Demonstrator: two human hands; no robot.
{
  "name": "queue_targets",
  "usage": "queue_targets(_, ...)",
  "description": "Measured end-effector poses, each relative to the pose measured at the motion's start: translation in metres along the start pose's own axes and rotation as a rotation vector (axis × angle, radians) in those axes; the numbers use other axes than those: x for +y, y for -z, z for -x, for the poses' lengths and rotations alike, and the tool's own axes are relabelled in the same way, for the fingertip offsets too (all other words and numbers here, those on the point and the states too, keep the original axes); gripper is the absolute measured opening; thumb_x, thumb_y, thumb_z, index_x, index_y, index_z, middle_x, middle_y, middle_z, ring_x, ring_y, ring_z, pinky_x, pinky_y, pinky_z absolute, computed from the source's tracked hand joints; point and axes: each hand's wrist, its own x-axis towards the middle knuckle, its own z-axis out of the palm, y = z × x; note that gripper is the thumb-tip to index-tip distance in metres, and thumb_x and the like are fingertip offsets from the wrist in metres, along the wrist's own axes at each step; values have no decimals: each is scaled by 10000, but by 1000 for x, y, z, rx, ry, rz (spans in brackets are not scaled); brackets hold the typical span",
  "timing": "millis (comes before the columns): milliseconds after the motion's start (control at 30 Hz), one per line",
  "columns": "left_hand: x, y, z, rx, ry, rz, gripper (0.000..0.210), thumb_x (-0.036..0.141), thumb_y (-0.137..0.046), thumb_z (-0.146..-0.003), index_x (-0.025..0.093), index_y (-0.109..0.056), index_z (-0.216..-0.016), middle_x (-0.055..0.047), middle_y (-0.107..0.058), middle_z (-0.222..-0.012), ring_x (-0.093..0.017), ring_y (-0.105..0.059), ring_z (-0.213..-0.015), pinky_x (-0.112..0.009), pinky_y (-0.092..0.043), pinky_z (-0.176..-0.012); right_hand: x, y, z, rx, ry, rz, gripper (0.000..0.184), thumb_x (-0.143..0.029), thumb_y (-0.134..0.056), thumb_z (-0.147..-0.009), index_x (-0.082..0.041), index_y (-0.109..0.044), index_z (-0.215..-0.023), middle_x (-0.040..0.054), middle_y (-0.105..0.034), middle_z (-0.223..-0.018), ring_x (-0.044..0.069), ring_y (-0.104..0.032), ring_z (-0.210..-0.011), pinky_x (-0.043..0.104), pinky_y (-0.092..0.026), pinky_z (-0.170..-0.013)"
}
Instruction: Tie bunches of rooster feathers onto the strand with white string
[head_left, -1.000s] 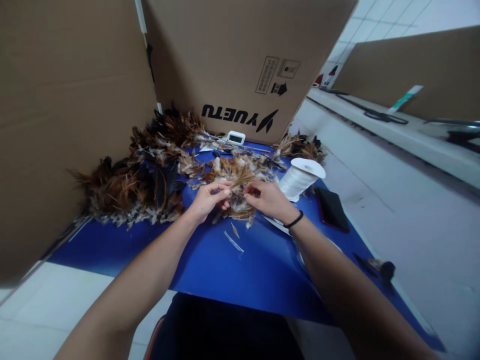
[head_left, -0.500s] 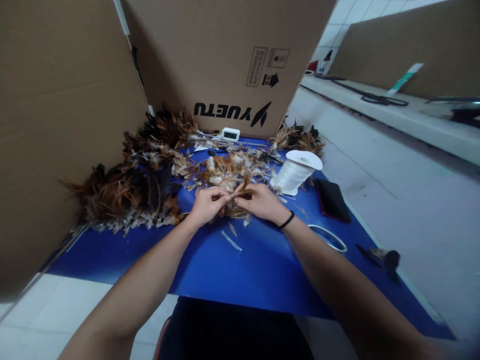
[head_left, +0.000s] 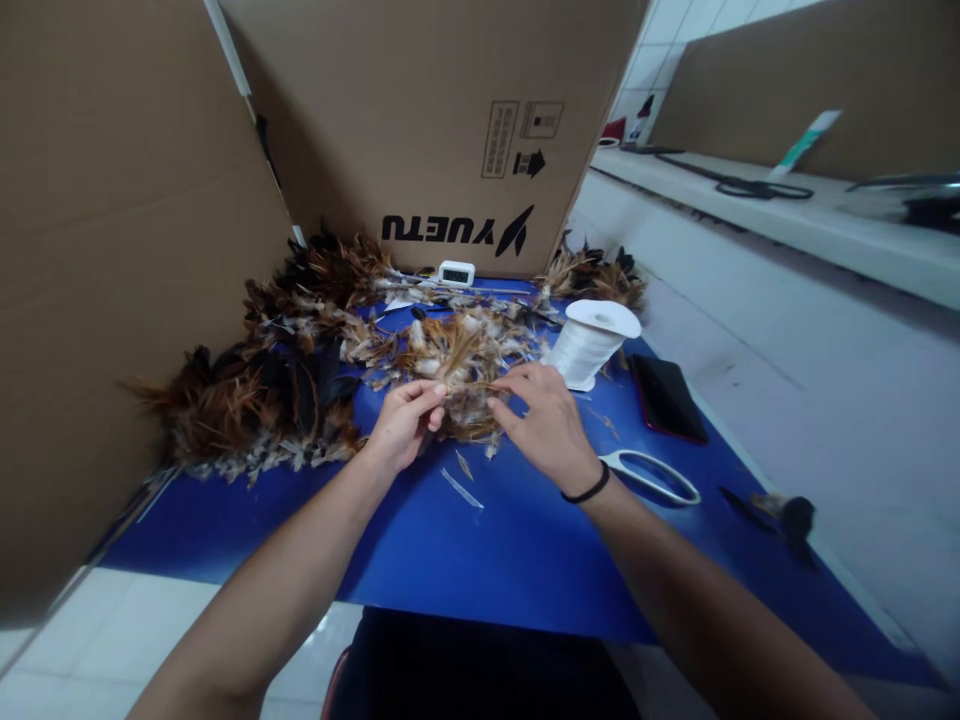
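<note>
Blue covers the tabletop (head_left: 480,560), smooth and bare toward its near edge, pale tiled floor (head_left: 112,630) showing below at left. A cardboard panel (head_left: 127,250) walls off the left side; an upside-down-lettered carton (head_left: 420,120) closes the back. To the right, beyond a pale wall face, runs a ledge (head_left: 705,185) carrying black-handled scissors (head_left: 765,188). Brown and black feather bunches (head_left: 247,410) line the left and back, white quill ends showing along the near side. Small white digital display (head_left: 457,273) against the carton. White spool (head_left: 589,345) just behind the right hand (head_left: 547,430), leaning, with a dark phone (head_left: 670,397) beyond it. A white loop handle (head_left: 694,496) lies beside the right wrist, partly hidden by it. Clear strip (head_left: 462,488) in front of the hands. Loose tan feather heap (head_left: 487,335) directly behind them. The thin feather (head_left: 474,386) is between the two hands, above the heap's near part: long axis nearly level, running crosswise from left to right. The left hand (head_left: 405,425) has thumb and forefinger pinched on its left end; right fingers a little apart at the other, contact there unclear.
</note>
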Motion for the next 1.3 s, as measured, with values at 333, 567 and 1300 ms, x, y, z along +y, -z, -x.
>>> queue_targets(333,-7,-11,9,-106,121,-33,230,305,-776,-625,130,-647,-702,42,-498,-465,-33,-411,-386,-170,-276,-400,-9,-18,11,-9,-270,-648,149,-328,-648,-760,-192,-692,-801,31,-702,-794,153,-630,-703,275,-494,-646)
queue_targets(567,-8,-14,11,-146,201,-1,235,298,-773,-637,126,-626,-703,-5,-610,-656,-41,-483,-444,-169,-328,-398,-9,-9,7,79,-238,-622,100,-260,-636,-769,-189,-687,-720,23,-694,-757,137,-623,-678,254,-492,-628)
queue_targets(1300,-9,-12,11,-220,269,22,193,272,-756,-666,115,-662,-726,-3,-599,-581,-39,-465,-410,-167,-337,-392,-5,-11,9,93,-181,-633,110,-290,-629,-798,-212,-687,-748,14,-691,-780,145,-633,-741,288,-508,-717)
